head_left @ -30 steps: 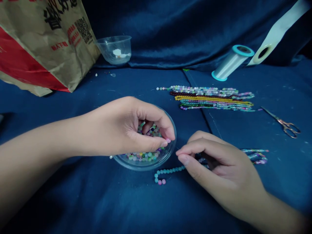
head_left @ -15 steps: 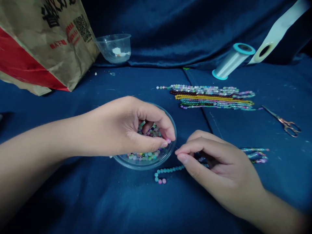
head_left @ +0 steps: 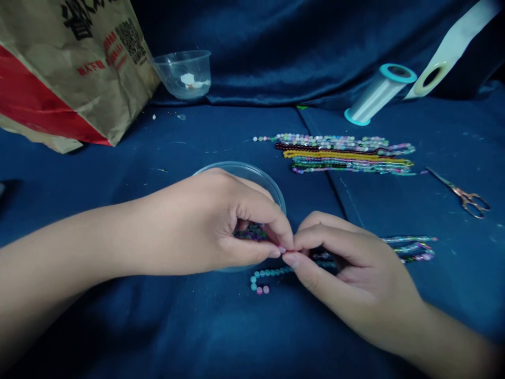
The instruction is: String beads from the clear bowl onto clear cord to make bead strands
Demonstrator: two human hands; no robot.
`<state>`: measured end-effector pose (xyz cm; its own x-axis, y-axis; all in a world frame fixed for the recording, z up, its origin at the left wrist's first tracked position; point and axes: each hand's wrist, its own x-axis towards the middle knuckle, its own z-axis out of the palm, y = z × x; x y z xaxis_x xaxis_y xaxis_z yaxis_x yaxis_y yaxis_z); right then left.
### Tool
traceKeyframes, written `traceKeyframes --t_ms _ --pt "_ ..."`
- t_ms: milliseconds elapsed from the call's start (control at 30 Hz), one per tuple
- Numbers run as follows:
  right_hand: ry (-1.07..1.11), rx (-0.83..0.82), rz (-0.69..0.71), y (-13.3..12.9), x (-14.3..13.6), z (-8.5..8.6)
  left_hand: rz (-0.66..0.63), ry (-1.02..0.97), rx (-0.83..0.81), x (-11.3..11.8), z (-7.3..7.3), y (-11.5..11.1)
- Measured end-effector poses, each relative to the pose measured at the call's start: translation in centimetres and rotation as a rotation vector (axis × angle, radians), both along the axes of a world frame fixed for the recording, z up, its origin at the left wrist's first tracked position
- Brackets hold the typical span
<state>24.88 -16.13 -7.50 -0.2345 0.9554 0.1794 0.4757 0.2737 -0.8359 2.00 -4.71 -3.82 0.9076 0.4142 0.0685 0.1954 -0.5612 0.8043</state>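
Between the thumb and index finger of my left hand (head_left: 221, 226) is a small pink bead (head_left: 282, 249). My right hand (head_left: 347, 268) is pinched shut, its fingertips meeting the bead; a thin thread showed faintly at them a moment ago. Under the left hand sits a clear round plastic bowl (head_left: 252, 167) with loose mixed beads (head_left: 252, 231), partly hidden. Below the fingertips a strand of blue beads (head_left: 272, 272) curls on the cloth, ending in two pink beads (head_left: 262, 290). The strand passes out of sight behind the right hand.
Several finished bead strands (head_left: 343, 153) lie farther back, with scissors (head_left: 465, 197) to their right. More strands (head_left: 418, 247) emerge beyond the right hand. Behind stand a thread spool (head_left: 379, 97), a tape roll (head_left: 432, 79), a clear cup (head_left: 185, 76) and a paper bag (head_left: 79, 68).
My left hand has moved right and slightly down from over the bowl, bringing the pink bead to my right fingertips. The right hand has hardly moved.
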Motion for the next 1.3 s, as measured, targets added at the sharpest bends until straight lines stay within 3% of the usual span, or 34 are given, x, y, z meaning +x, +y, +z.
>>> traceKeyframes --t_ms 167,367,533,667,767,933,1033,1167,1300 --pt "-0.009 0.003 0.045 0.0 0.0 -0.1 0.004 0.071 -0.110 -0.2 1.3 -0.1" --pt "0.083 0.011 0.221 -0.2 0.0 0.3 -0.036 -0.163 -0.292 -0.6 3.3 -1.2" --pt "0.183 -0.034 0.309 -0.8 0.7 0.5 -0.035 -0.121 -0.259 -0.1 3.1 -2.2" --pt "0.170 -0.040 0.260 -1.3 1.2 0.5 -0.032 -0.076 -0.222 0.1 2.9 -2.2" --pt "0.129 -0.056 0.207 -1.1 1.0 0.7 -0.008 -0.051 -0.138 -0.3 2.7 -1.4" --pt "0.142 -0.039 0.212 -0.5 0.4 0.8 0.174 0.126 0.436 -0.7 0.3 0.6" --pt "0.128 -0.039 0.228 -0.5 0.4 0.6 0.141 0.362 0.632 -0.4 -1.2 0.9" --pt "0.109 -0.045 0.234 -0.7 0.4 0.6 0.065 0.384 0.658 -0.1 -2.0 0.2" --pt "0.093 -0.027 0.241 -0.6 0.4 0.5 0.024 0.399 0.493 -0.1 -1.7 -0.2"
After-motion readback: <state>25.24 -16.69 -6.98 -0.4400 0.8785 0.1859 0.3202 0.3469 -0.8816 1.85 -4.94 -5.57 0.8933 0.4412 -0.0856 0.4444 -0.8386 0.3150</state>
